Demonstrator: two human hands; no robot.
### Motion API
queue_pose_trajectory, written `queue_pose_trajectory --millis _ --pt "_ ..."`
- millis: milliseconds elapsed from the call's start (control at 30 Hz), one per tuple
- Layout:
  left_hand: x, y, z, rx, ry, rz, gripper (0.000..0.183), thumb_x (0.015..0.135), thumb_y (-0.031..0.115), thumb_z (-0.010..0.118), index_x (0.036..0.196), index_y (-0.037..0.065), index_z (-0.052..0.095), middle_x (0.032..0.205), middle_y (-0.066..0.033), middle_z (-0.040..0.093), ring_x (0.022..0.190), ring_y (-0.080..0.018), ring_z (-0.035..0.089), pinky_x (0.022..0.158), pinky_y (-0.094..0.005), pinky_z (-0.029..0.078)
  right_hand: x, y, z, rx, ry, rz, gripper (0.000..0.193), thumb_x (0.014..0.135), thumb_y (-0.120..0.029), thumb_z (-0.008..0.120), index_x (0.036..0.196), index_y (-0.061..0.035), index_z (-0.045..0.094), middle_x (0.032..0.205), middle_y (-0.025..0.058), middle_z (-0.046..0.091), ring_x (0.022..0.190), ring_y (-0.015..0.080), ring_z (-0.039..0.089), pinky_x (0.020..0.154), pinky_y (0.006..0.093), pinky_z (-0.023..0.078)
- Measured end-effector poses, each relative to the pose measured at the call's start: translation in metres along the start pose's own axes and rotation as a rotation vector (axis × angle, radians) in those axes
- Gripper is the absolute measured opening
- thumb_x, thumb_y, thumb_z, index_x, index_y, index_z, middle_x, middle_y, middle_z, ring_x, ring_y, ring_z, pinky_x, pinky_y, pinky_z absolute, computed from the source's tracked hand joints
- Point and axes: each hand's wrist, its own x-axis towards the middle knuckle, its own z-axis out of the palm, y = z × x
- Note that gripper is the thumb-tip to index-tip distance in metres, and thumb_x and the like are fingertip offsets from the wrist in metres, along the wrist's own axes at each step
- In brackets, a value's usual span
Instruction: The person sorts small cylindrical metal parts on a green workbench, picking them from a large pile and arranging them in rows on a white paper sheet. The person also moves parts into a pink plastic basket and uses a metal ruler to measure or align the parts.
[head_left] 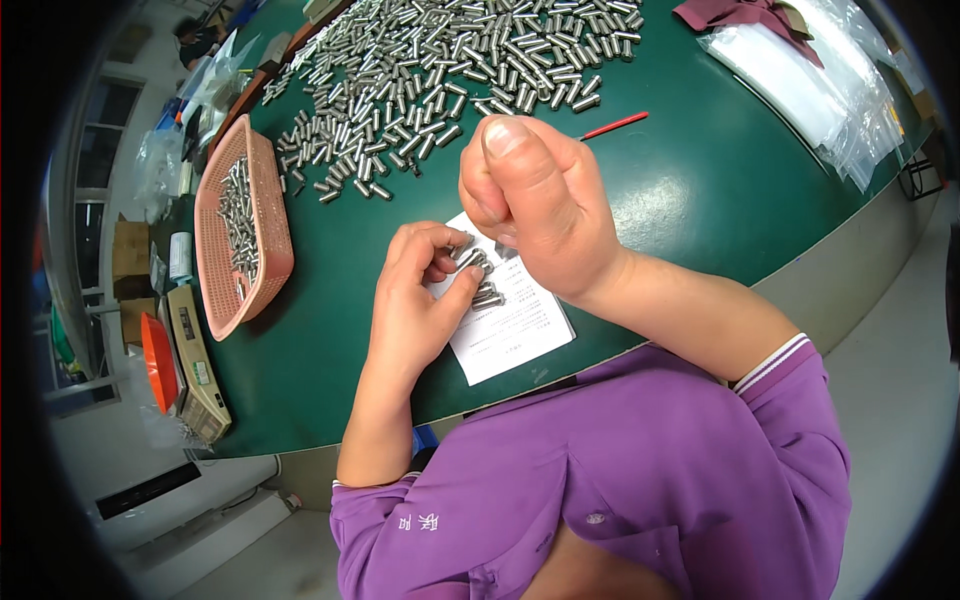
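Note:
My left hand [415, 295] is curled around a small bunch of silvery metal bolts [485, 285] just over a white printed sheet [515, 340]. Thumb and fingertips press on the bunch from its left side. My right hand [545, 205] is raised above the sheet's far right corner, closer to the camera, with its fingers folded into a fist and the thumb on top. Whatever lies inside that fist is hidden. Beyond both hands, a wide heap of similar bolts [400, 110] spreads over the green tabletop [350, 235].
A pink plastic basket [268, 270] with more bolts stands at the left. Beside it are a beige scale [195, 365] and an orange tray [158, 360]. A red pen [615, 125] lies past my right hand. Clear plastic bags [810, 90] and a maroon cloth [745, 15] occupy the far right.

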Motion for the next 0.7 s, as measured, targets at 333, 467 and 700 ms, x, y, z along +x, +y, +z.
queue_pose_trajectory --millis 333,467,700 --pt "-0.0002 0.0006 0.0027 -0.047 0.008 -0.079 0.016 0.077 -0.003 0.073 0.087 0.002 0.061 0.098 -0.0060 0.059 0.078 -0.0135 0.057 0.071 -0.0259 0.049 -0.0022 0.0021 0.0064 0.032 0.025 0.041 0.047 0.104 -0.040 0.042 0.069 -0.0083 0.044 0.062 -0.0007 0.042 0.055 0.0062 0.034 0.048 0.0231 0.032" --pt "0.0000 0.0009 0.0022 -0.060 0.007 -0.084 0.014 0.078 -0.003 0.072 0.084 0.002 0.061 0.098 -0.0064 0.059 0.080 -0.0139 0.058 0.072 -0.0262 0.050 -0.0018 0.0029 0.0070 0.033 0.023 0.051 0.047 0.103 -0.040 0.043 0.069 -0.0082 0.044 0.062 -0.0004 0.042 0.055 0.0061 0.034 0.049 0.0231 0.031" --pt "-0.0014 -0.0018 0.0050 -0.073 0.007 -0.078 0.013 0.078 -0.002 0.072 0.083 0.001 0.061 0.099 -0.0072 0.059 0.082 -0.0163 0.058 0.072 -0.0270 0.050 -0.0021 0.0088 0.0067 -0.016 0.011 0.014 0.046 0.103 -0.040 0.044 0.071 -0.0065 0.046 0.063 -0.0002 0.043 0.056 0.0062 0.035 0.050 0.0233 0.033"
